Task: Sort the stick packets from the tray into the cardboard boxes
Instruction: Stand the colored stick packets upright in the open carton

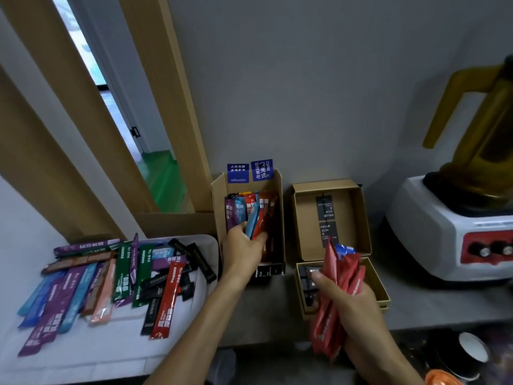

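Here left hand (243,247) pinches packets (256,216) inside box (218,190); right hand (351,305) grips bundle (348,269)

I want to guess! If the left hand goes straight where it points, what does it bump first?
Probably the packets lying in the open box. The left hand points into that box, holding a blue packet and a red packet. Depth is unclear.
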Demonstrator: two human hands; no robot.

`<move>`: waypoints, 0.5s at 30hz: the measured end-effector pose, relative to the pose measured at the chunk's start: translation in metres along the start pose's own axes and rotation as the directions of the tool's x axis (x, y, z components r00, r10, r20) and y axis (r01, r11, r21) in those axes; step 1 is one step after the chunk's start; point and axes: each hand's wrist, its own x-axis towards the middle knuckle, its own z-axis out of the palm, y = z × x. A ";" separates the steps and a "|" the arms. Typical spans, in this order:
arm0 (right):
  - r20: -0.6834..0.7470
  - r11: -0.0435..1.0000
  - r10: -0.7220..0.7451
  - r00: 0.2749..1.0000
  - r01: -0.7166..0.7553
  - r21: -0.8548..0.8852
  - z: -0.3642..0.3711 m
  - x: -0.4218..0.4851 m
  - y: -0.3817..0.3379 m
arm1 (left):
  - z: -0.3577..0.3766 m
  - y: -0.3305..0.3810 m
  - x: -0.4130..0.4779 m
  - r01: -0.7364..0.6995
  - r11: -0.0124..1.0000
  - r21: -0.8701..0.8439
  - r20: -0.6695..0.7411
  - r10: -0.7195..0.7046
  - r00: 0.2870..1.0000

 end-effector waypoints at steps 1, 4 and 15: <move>-0.010 1.000 0.013 1.000 -0.013 -0.006 -0.002 -0.001 0.002 | 0.004 -0.004 0.004 -0.017 1.000 0.019 -0.011 0.018 1.000; -0.022 1.000 0.020 1.000 -0.020 -0.019 -0.010 -0.001 0.007 | 0.011 -0.015 0.007 -0.073 0.986 0.148 -0.050 0.082 0.995; 0.019 0.996 0.029 0.999 -0.027 -0.082 -0.018 0.008 0.006 | 0.016 -0.009 -0.002 -0.282 0.900 0.333 -0.072 0.323 0.944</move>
